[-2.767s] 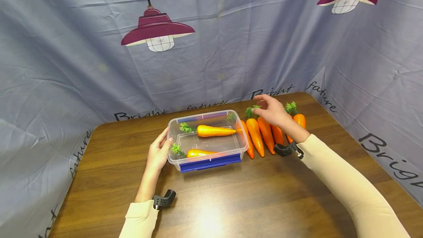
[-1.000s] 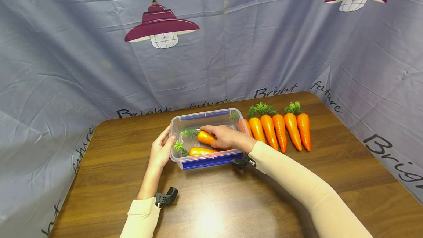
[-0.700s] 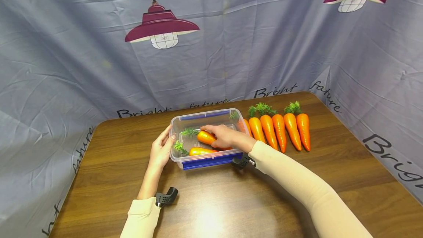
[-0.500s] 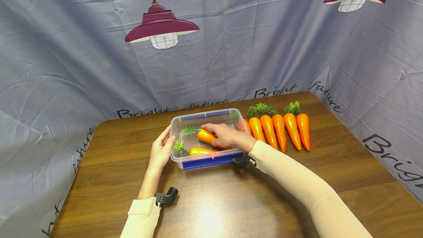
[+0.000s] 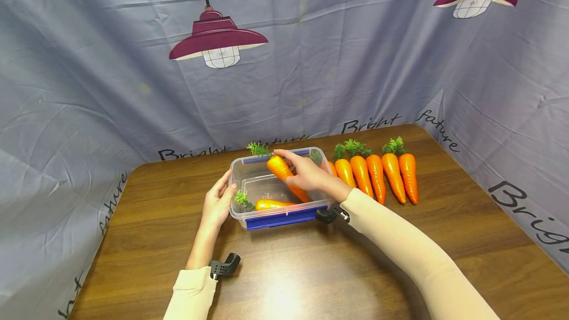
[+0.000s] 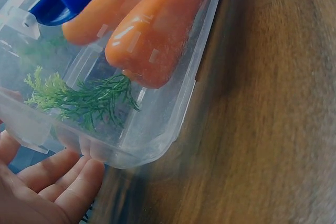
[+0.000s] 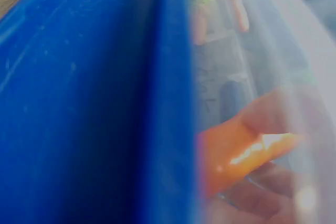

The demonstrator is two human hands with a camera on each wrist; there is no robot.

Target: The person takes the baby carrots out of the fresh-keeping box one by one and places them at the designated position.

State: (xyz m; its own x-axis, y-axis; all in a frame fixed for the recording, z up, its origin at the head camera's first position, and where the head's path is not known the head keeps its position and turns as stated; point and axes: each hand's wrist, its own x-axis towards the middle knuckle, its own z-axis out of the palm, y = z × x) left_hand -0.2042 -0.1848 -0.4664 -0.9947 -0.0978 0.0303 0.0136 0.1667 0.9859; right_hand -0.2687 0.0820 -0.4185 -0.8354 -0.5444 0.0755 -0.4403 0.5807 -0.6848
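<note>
A clear plastic storage box with blue side latches stands uncovered on the table. My left hand holds its left end, thumb at the rim and fingers against the outer wall. Over the box, my right hand grips an orange carrot around its upper body. That carrot is tilted, its green top near the back rim and its tip low inside the box. Another carrot lies along the front inner wall, also seen through the plastic in the left wrist view. The right wrist view is largely blocked by a blue latch.
Several more carrots lie side by side right of the box, tops toward the back. The brown wooden table extends to the left and front. A grey printed curtain hangs behind it.
My right hand went from the carrot row into the box and took hold of the rear carrot. In the last half second it has raised that carrot's leafy end. The left hand stays put.
</note>
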